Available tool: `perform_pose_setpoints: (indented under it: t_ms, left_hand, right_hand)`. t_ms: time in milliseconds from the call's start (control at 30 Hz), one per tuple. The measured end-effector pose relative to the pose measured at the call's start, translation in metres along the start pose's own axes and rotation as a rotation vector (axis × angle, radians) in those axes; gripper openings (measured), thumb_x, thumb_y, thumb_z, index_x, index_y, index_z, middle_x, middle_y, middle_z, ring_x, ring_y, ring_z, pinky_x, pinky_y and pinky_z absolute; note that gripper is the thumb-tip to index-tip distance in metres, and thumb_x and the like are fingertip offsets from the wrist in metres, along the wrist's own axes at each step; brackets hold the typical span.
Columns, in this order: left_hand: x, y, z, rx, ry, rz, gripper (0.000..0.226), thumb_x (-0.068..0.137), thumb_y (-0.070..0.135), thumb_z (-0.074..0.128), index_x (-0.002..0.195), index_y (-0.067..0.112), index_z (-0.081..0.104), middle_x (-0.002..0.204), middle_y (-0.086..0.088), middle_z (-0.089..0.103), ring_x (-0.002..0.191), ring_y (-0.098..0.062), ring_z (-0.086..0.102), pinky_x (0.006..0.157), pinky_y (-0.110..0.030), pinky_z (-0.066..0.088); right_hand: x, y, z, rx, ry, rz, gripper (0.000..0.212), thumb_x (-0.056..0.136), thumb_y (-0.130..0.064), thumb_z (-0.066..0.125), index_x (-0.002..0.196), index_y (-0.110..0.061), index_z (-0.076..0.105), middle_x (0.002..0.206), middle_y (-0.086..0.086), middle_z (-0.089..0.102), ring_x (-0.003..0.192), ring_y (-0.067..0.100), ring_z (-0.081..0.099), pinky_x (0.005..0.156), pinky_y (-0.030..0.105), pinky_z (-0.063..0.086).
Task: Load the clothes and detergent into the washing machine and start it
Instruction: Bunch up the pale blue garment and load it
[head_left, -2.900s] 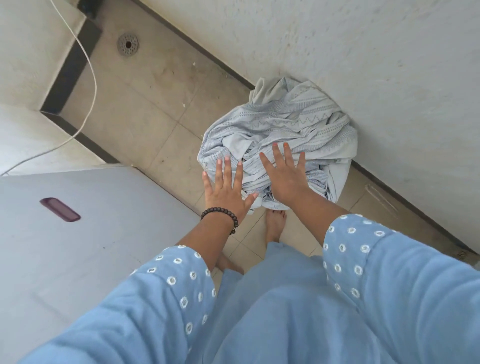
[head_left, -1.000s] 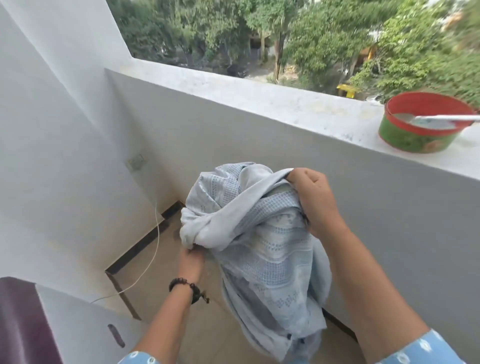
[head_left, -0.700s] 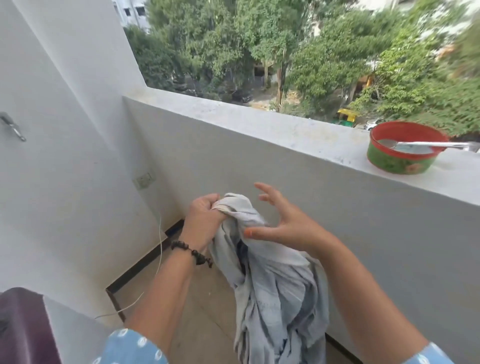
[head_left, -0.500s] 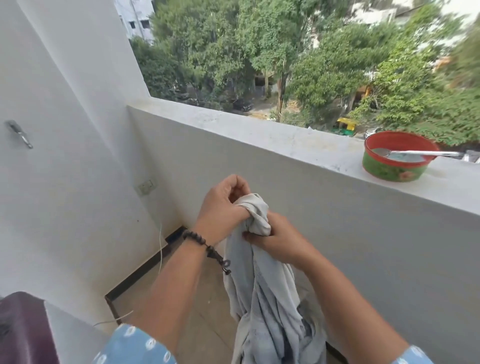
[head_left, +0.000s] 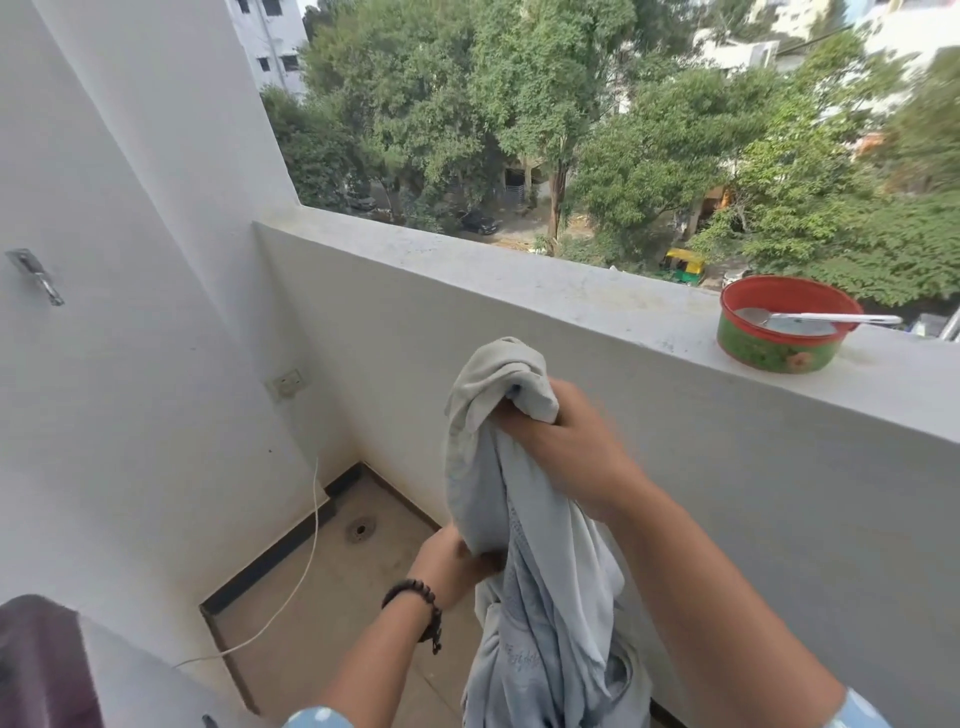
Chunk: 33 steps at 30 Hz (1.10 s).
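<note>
**Pale cloth held up over the balcony floor, ready to go to the washer**

The right hand (head_left: 563, 449) is gripping the bunched top of the pale blue-grey cloth (head_left: 524, 561), fingers curled round a wad of it at chest height. The left hand (head_left: 452, 564), wearing a dark bead bracelet (head_left: 415, 603), is pinching the same cloth lower down along its left edge. Between and below the two hands the cloth is hanging in long folds, its lower end dropping out of view at the bottom of the frame.

The washing machine (head_left: 78, 670) is showing only as a grey corner with a dark purple lid at the lower left, just beside the person; whether that lid is open cannot be told. A white cable (head_left: 306, 561) is running down the wall to the floor near a drain (head_left: 360, 530).

On the parapet ledge (head_left: 571, 291), well apart to the right, a red-and-green tub (head_left: 779, 338) is sitting with a spoon (head_left: 810, 318) laid across it, probably the detergent.

To do this step well, the hands should be gathering the trailing folds upward so nothing is dragging on the floor or snagging the cable, then swinging the bundle left and lowering it into the drum.
</note>
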<state>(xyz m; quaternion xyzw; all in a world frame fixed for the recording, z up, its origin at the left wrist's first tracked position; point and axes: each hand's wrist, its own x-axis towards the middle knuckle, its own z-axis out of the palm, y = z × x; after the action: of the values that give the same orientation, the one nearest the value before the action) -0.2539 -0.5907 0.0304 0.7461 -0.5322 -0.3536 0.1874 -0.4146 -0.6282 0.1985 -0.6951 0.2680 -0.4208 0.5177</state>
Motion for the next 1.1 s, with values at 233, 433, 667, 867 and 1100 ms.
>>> perform_pose_setpoints:
  t_ms: [233, 433, 667, 867, 1100]
  left_hand:
    - [0.009, 0.013, -0.029, -0.034, 0.251, 0.043, 0.028, 0.104, 0.018, 0.04, 0.079, 0.021, 0.052, 0.093, -0.006, 0.063, 0.085, -0.021, 0.057, 0.075, -0.036, 0.046]
    - [0.014, 0.082, -0.109, -0.346, 0.577, 0.218, 0.029, 0.102, 0.017, 0.04, 0.082, 0.002, 0.054, 0.073, -0.008, 0.052, 0.07, -0.022, 0.049, 0.067, -0.037, 0.041]
    - [-0.034, 0.168, -0.13, -0.224, 0.356, 0.713, 0.013, 0.075, 0.021, 0.066, 0.073, 0.016, 0.054, 0.058, 0.007, 0.048, 0.054, -0.009, 0.042, 0.053, -0.023, 0.037]
    - [-0.041, 0.136, -0.108, -0.433, 0.408, 0.725, 0.041, 0.072, 0.028, 0.067, 0.107, 0.028, 0.045, 0.091, 0.005, 0.053, 0.073, -0.002, 0.052, 0.064, -0.018, 0.045]
    - [-0.022, 0.057, -0.03, -0.078, 0.259, 0.239, 0.024, 0.085, 0.031, 0.07, 0.1, 0.029, 0.051, 0.094, 0.009, 0.063, 0.085, -0.004, 0.062, 0.064, -0.018, 0.047]
  right_hand:
    - [0.002, -0.037, -0.027, 0.035, 0.067, -0.051, 0.014, 0.084, -0.03, 0.06, 0.077, -0.038, 0.069, 0.08, -0.016, 0.071, 0.081, 0.003, 0.066, 0.074, 0.03, 0.054]
    - [0.007, 0.009, -0.05, -0.736, -0.168, 0.241, 0.068, 0.082, -0.035, 0.075, 0.141, -0.031, 0.04, 0.13, -0.006, 0.057, 0.122, 0.017, 0.053, 0.095, 0.035, 0.045]
    - [0.017, 0.019, -0.026, -0.422, -0.179, 0.108, 0.059, 0.078, -0.02, 0.081, 0.126, -0.035, 0.051, 0.116, -0.019, 0.059, 0.106, -0.003, 0.055, 0.083, 0.01, 0.041]
    - [0.019, 0.018, -0.026, -0.304, 0.069, 0.075, 0.037, 0.087, 0.001, 0.06, 0.078, -0.034, 0.065, 0.078, -0.015, 0.067, 0.073, -0.003, 0.058, 0.069, 0.027, 0.046]
    - [0.031, -0.01, -0.011, -0.203, 0.149, -0.07, 0.017, 0.078, -0.008, 0.045, 0.082, 0.001, 0.06, 0.08, 0.022, 0.061, 0.066, 0.015, 0.047, 0.062, 0.033, 0.036]
